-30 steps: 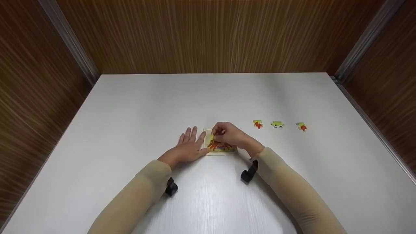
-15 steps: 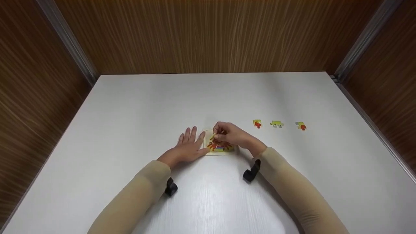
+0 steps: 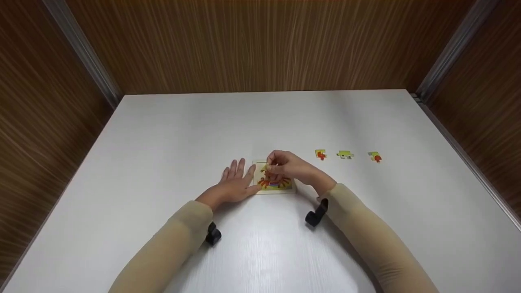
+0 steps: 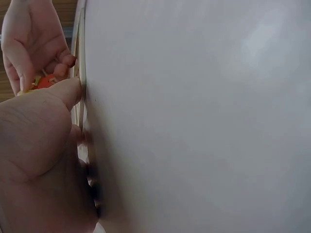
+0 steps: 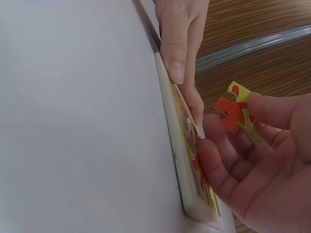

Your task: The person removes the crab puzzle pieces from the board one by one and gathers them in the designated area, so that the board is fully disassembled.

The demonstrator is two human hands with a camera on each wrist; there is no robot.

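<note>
A small square puzzle board (image 3: 273,184) with a red and yellow picture lies on the white table (image 3: 163,154). My left hand (image 3: 235,182) lies flat beside it, thumb against the board's left edge (image 5: 177,73). My right hand (image 3: 285,166) hovers over the board's far left corner and pinches a yellow and red puzzle piece (image 5: 235,110) between thumb and fingers, lifted off the board (image 5: 187,160). In the left wrist view the left hand's thumb (image 4: 65,92) touches the board's rim, with the right hand (image 4: 29,39) beyond.
Three loose puzzle pieces lie in a row to the right of the board: one (image 3: 320,154), a second (image 3: 345,154), a third (image 3: 374,156). Wooden walls close the table on three sides. Black wrist mounts (image 3: 316,215) sit under both sleeves.
The right hand has shifted slightly up and left over the board, still pinching the piece. The left hand has stayed flat in place.
</note>
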